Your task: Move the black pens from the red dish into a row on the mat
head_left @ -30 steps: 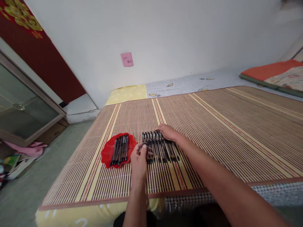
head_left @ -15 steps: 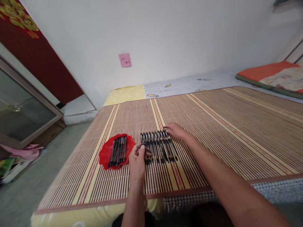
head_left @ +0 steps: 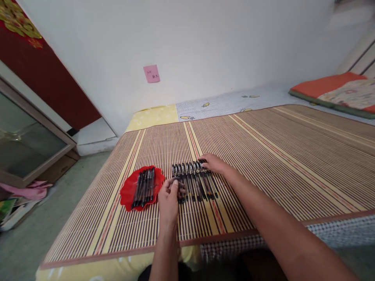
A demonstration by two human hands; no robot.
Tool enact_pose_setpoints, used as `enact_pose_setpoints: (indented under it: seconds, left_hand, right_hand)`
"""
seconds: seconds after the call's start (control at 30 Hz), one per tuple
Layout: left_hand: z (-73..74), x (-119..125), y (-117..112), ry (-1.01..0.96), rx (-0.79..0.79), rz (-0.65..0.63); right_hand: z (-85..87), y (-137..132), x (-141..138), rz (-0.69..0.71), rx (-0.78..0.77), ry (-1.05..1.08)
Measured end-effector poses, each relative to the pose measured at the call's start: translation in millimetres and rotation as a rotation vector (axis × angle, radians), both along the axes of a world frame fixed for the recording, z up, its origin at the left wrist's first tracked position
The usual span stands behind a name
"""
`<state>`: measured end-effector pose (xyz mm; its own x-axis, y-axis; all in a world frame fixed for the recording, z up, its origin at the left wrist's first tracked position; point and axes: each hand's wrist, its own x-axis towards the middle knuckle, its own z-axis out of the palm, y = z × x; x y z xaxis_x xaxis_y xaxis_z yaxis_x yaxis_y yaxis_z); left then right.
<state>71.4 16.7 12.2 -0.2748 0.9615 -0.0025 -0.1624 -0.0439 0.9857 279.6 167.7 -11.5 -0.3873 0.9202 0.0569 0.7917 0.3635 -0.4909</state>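
On the bed mat lies a neat row of black pens (head_left: 193, 183), side by side, with their dark capped ends pointing away from me. My left hand (head_left: 170, 191) rests at the left end of this row, fingers spread loosely over the pens and partly hiding them. At the far right end of the row, my right hand (head_left: 212, 162) touches the dark upper ends with slightly bent, separated fingers. Left of the row, a red scallop-edged plate (head_left: 125, 193) bears several more black pens (head_left: 145, 185).
A striped bamboo mat (head_left: 249, 156) covers the bed. A folded orange quilt (head_left: 325, 86) sits at the back right. On the white wall behind is a pink note (head_left: 151, 74). A glass-panelled cabinet door (head_left: 26, 136) stands at the left, beyond the bed's edge.
The view has shifted slightly, moving everything a little left in the picture. My right hand's fingers have come closer over the row's right-hand upper ends. My left hand stays by the left end.
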Motion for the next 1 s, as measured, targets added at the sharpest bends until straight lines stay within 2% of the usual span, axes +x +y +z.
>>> enact_pose_setpoints:
  seconds: [0.3,1.0]
  left_hand:
    - [1.1,1,1,0.009,-0.008,-0.004]
    - [-0.7,-1,0,0.002,-0.01,-0.018]
  right_hand:
    - [5.7,-5,-2,-0.022,-0.016,-0.018]
    - [-9.2,6,12,-0.038,0.039,-0.005]
